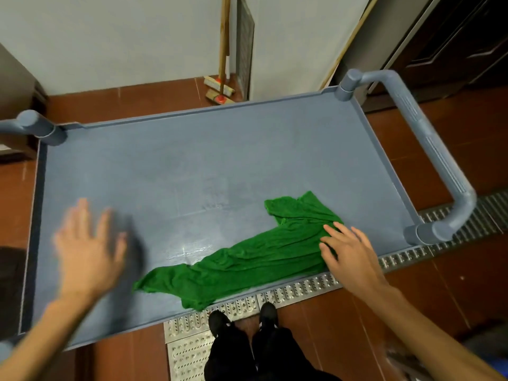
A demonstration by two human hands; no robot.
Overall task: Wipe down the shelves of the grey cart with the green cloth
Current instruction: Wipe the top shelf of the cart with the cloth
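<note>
The grey cart's top shelf (209,149) fills the middle of the view, with a raised rim and a handle at each end. The green cloth (255,257) lies crumpled and stretched out along the shelf's near edge, right of centre. My right hand (349,254) rests with fingers spread on the cloth's right part, pressing it flat rather than gripping it. My left hand (88,248) hovers open over the shelf's left part, blurred, holding nothing and apart from the cloth.
The right cart handle (437,149) loops beyond the shelf's right end. A metal floor drain grate (302,290) runs under the cart's near side, by my black shoes (242,317). Brooms (220,89) lean in the wall corner behind the cart. A dark door stands far right.
</note>
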